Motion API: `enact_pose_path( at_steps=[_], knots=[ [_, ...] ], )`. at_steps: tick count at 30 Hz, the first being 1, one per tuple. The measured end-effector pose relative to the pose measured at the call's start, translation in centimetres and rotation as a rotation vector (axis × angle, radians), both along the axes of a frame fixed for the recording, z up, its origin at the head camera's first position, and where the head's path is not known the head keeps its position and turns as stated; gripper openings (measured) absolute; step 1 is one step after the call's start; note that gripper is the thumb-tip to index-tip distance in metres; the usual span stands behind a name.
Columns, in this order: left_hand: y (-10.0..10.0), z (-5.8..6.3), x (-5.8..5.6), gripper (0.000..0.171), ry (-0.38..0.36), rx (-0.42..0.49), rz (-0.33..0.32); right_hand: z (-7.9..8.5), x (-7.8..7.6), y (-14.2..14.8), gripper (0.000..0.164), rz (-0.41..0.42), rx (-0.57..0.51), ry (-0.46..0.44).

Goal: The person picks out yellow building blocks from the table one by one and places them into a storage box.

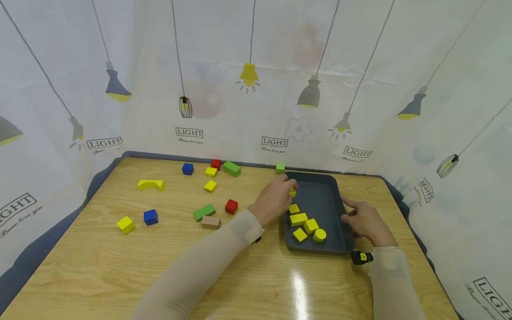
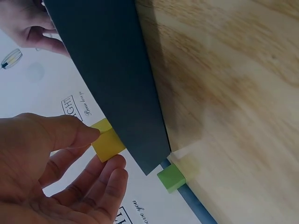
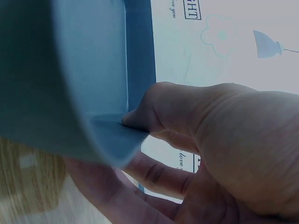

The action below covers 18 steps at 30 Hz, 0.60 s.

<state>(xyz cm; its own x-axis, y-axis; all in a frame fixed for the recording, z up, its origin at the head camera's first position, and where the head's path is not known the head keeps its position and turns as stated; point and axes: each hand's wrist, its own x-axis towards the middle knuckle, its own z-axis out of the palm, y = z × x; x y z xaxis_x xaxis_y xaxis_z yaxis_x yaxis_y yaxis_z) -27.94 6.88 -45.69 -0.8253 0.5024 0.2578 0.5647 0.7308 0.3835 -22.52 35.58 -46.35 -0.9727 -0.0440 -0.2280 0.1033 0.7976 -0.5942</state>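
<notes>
A dark grey tray (image 1: 326, 195) lies on the right part of the table, with several yellow blocks (image 1: 298, 219) in its near left portion. My left hand (image 1: 276, 198) is over the tray's left rim. Between thumb and fingers it pinches a yellow block (image 2: 108, 142), mostly covered by the hand in the head view. On the opposite side, my right hand (image 1: 370, 221) grips the tray's wall. In the right wrist view, the thumb (image 3: 145, 114) presses inside the wall and the other fingers lie outside it.
Left of the tray lie a red cube (image 1: 231, 206), a green block (image 1: 204, 212), a brown block (image 1: 210, 222), a yellow arch (image 1: 150, 184) and blue cubes (image 1: 150, 217). A light green cube (image 1: 280, 168) sits by the tray's far left corner. Printed cloth (image 1: 224, 120) hangs behind the table.
</notes>
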Motion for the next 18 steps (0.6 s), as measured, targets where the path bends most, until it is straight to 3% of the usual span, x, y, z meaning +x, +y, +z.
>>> enact_pose_path(
  at_steps=[18],
  knots=[
    [0.79, 0.12, 0.03, 0.029, -0.037, -0.081, -0.004, 0.02, 0.00, -0.05, 0.066, 0.004, -0.005, 0.004]
  ],
)
